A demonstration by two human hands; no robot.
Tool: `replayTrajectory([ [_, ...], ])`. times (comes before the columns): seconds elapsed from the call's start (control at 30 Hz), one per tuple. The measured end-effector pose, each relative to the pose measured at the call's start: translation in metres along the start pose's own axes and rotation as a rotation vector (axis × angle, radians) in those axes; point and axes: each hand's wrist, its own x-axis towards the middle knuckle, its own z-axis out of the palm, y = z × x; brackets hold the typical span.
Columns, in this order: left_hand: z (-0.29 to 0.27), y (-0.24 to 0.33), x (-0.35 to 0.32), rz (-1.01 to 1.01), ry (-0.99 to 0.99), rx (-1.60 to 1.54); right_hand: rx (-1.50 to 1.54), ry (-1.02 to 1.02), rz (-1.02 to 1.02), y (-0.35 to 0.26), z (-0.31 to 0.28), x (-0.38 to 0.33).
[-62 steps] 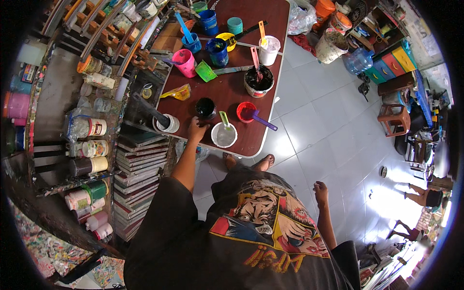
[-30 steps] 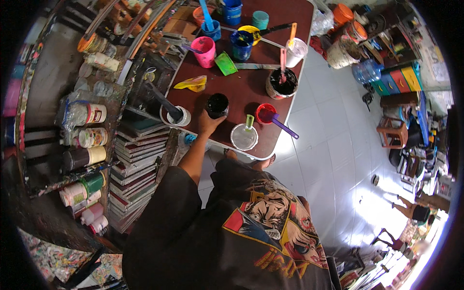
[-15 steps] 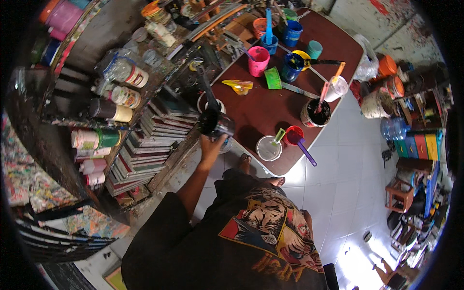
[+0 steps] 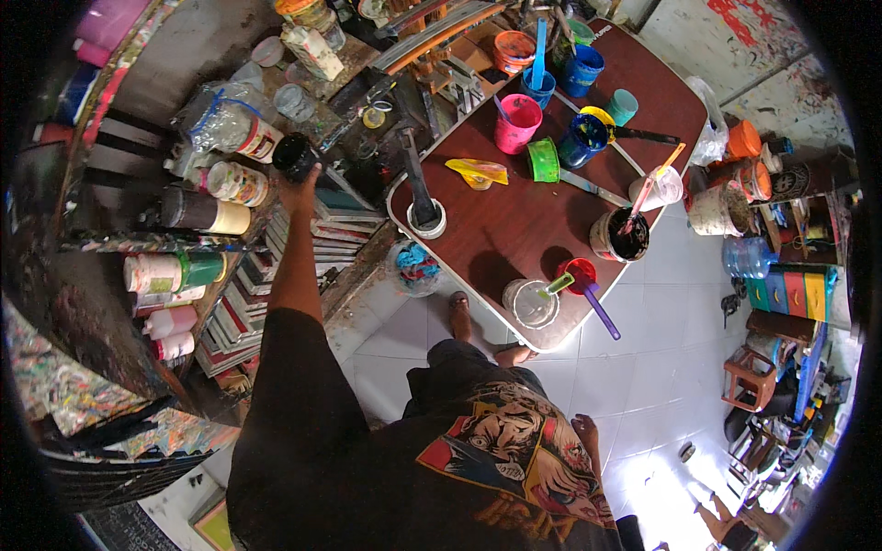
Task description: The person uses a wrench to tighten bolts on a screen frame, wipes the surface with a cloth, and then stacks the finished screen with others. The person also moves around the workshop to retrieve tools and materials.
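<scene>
My left hand (image 4: 297,188) reaches out to the left, its fingers wrapped round a black paint jar (image 4: 295,157). The jar is beside the bottles on the cluttered shelf, close to a jar with a white label (image 4: 260,140) and a clear plastic bag. My right hand (image 4: 584,430) hangs low at my side, partly hidden by my shirt; its fingers are too small to read. At the left end of the brown table (image 4: 478,243), a white tub (image 4: 439,225) holds a black spatula (image 4: 419,176) leaning against its rim.
Paint pots crowd the table: pink (image 4: 517,126), green (image 4: 544,161), blue (image 4: 582,72) and black-filled (image 4: 613,241). A clear tub (image 4: 533,305) and a red cup (image 4: 579,274) stand at its near edge. Stacked framed screens (image 4: 241,317) lie under the shelf. A brown stool (image 4: 751,375) stands far right.
My left hand has carried the black jar left, from above the white tub to the shelf. The spatula and tub now show fully. My right hand has come into view.
</scene>
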Motion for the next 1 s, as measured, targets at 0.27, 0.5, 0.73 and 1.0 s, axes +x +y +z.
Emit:
replayTrajectory([
  [0.27, 0.034, -0.065, 0.079, -0.059, -0.027, 0.213, 0.248, -0.090, 0.058, 0.052, 0.054, -0.029],
  [0.5, 0.053, -0.081, 0.107, -0.038, -0.071, 0.115, 0.078, 0.015, 0.017, -0.055, 0.013, -0.050],
  [0.73, 0.060, -0.088, 0.106, -0.262, -0.095, 0.383, -0.052, 0.021, 0.066, -0.099, 0.022, -0.046],
  [1.0, 0.052, -0.081, 0.086, -0.236, -0.130, 0.397, -0.078, 0.011, 0.063, -0.099, 0.024, -0.033],
])
